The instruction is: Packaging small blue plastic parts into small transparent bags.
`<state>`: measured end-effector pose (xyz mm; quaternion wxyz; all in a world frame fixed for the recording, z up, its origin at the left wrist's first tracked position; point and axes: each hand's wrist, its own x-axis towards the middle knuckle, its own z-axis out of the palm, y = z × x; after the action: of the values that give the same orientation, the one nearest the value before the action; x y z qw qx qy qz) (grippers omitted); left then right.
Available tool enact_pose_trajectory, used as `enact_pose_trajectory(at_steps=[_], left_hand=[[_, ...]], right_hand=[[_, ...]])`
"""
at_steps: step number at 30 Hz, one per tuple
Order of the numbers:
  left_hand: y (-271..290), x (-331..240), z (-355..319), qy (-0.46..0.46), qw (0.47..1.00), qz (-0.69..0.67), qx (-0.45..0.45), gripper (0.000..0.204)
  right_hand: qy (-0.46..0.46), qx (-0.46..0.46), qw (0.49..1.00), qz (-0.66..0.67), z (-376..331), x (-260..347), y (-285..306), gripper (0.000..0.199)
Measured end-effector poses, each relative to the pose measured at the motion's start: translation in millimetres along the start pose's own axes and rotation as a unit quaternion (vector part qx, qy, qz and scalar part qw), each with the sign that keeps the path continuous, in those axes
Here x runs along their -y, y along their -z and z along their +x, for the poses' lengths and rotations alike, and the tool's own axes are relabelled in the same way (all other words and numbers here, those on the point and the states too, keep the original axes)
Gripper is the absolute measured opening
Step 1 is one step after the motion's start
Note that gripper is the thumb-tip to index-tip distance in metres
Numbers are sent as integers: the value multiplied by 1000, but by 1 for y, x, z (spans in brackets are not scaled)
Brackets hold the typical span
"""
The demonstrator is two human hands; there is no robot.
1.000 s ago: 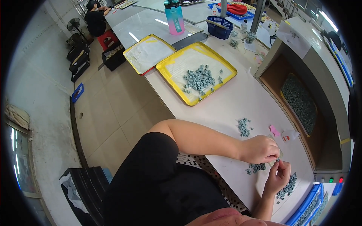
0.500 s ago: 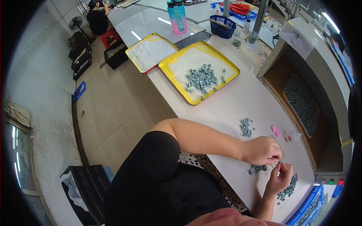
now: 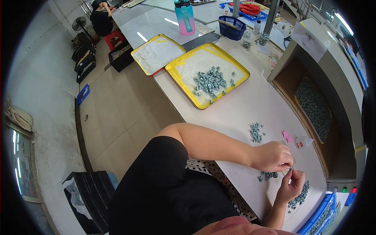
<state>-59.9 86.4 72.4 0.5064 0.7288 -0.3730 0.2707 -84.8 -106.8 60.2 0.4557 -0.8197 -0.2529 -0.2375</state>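
Observation:
My left hand (image 3: 272, 156) reaches across from the left, its fingertips pinched together. Just below it, my right hand (image 3: 291, 186) meets it with thumb and finger closed. Between the two sets of fingertips is a small grey-green piece (image 3: 291, 168), mostly covered, so its exact shape does not show. A pile of grey-green lumps (image 3: 268, 176) lies under my left hand. Beside my right hand is another pile of small pieces (image 3: 300, 197). A third small pile (image 3: 256, 132) sits farther up the white table. A pink scrap (image 3: 287, 136) and a white glue bottle (image 3: 302, 142) lie beyond my fingers.
A yellow-edged tray (image 3: 239, 80) holds more grey-green lumps; a paper-lined tray (image 3: 154, 55) adjoins it. A wooden cabinet (image 3: 288, 80) containing a full tray stands at right, above a blue tray (image 3: 309, 225). Farther off are a bottle (image 3: 185, 19), a basket (image 3: 231, 31) and a seated person (image 3: 101, 21).
Both hands stay nearly in place, fingertips still together around the small piece. In the background, the seated person's arm has risen toward the head.

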Motion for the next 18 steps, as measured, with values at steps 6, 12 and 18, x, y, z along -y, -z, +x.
enact_pose_trajectory(at_steps=[6, 12, 18], left_hand=[[-1, -1, 0, -8, 1000, -3, -11, 9], [2, 0, -1, -11, 1000, 1, -11, 9], [1, -1, -3, -16, 1000, 8, -15, 9]], right_hand=[[-7, -29, 999, 14, 1, 1, -2, 9], [-9, -26, 1000, 9, 2, 5, -3, 9], [-8, 3, 1000, 6, -3, 3, -2, 6]])
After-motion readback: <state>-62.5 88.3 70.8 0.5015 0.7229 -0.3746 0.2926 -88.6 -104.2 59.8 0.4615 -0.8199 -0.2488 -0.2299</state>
